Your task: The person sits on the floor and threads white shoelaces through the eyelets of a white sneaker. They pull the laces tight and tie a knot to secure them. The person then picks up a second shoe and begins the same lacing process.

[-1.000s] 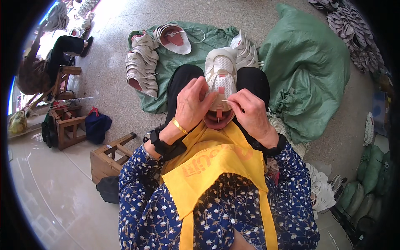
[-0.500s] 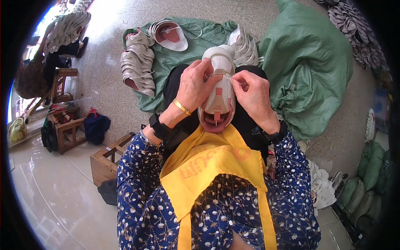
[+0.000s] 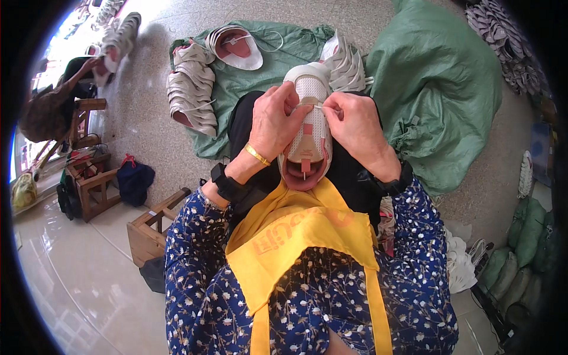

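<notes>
A white mesh shoe upper (image 3: 306,131) with pink trim lies between my knees, its pink-lined opening facing me. My left hand (image 3: 274,121) grips its left side, fingers curled and the thumb pressed on the tongue near the eyelets. On the other side, my right hand (image 3: 358,127) pinches a thin white shoelace (image 3: 318,106) close to the left thumb. The fingertips of both hands partly cover the lacing spot. Beneath the upper lies the yellow apron (image 3: 296,236) on my lap.
Stacked shoe uppers (image 3: 192,89) and a loose pink-lined upper (image 3: 235,50) rest on a green sheet (image 3: 248,97). More uppers (image 3: 348,68) stand behind my right hand, beside a bulky green sack (image 3: 435,89). A wooden stool (image 3: 151,234) is at left; another person (image 3: 47,115) handles uppers far left.
My right hand has shifted slightly left, drawing the lace closer to my left thumb. At far left, the other person's bundle of uppers has moved. My left hand stays nearly in place.
</notes>
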The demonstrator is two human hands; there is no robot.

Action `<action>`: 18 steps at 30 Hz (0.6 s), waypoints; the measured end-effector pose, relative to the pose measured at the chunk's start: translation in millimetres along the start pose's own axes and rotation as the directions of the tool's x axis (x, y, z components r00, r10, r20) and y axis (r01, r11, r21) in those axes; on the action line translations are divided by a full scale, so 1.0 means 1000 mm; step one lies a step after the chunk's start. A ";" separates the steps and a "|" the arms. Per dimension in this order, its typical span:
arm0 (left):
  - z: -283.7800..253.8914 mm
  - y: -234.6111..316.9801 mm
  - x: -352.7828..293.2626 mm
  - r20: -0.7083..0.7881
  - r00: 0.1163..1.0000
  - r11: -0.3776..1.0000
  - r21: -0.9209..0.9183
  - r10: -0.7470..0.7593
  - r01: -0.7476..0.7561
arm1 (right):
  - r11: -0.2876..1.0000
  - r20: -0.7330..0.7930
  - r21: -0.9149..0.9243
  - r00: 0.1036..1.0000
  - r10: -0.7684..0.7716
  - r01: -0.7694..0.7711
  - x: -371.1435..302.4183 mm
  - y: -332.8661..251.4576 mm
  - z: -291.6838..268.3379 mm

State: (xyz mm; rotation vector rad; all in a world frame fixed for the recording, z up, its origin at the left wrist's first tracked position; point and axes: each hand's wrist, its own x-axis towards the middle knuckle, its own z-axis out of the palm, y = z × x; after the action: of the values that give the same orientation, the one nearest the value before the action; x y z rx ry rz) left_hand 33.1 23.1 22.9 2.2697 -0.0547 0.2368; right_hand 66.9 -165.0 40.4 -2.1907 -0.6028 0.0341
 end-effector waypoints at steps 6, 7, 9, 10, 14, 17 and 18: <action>-0.002 0.001 0.000 -0.001 1.000 0.999 -0.034 -0.027 0.027 | 0.996 0.053 -0.086 0.998 -0.034 0.039 0.008 -0.004 0.000; -0.002 0.002 0.000 -0.001 1.000 0.999 -0.041 -0.027 0.027 | 0.995 0.050 -0.087 0.998 -0.045 0.049 0.008 -0.003 0.000; -0.001 0.001 0.000 -0.005 1.000 0.999 -0.038 -0.018 0.018 | 0.992 0.042 -0.100 0.997 -0.069 0.073 0.008 -0.002 0.000; -0.001 0.001 0.000 -0.007 1.000 0.999 -0.037 -0.014 0.013 | 0.990 0.039 -0.114 0.996 -0.083 0.087 0.009 -0.002 0.001; 0.000 -0.002 -0.002 -0.016 1.000 0.997 -0.069 -0.020 0.019 | 0.999 0.061 -0.019 0.997 -0.036 0.038 0.017 -0.003 0.005; 0.000 -0.003 -0.003 -0.020 1.000 0.997 -0.079 -0.014 0.012 | 0.979 0.141 0.151 0.984 0.112 -0.134 0.018 -0.004 0.001; 0.000 -0.004 -0.004 -0.026 1.000 0.997 -0.076 -0.008 0.006 | 0.987 0.119 0.140 0.991 0.063 -0.079 0.017 -0.002 0.000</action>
State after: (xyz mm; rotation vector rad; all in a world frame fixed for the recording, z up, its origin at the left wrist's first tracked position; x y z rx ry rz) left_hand 29.8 25.2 19.6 2.1903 -0.0417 0.2569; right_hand 81.0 -156.5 44.4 -2.0782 -0.5673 0.2350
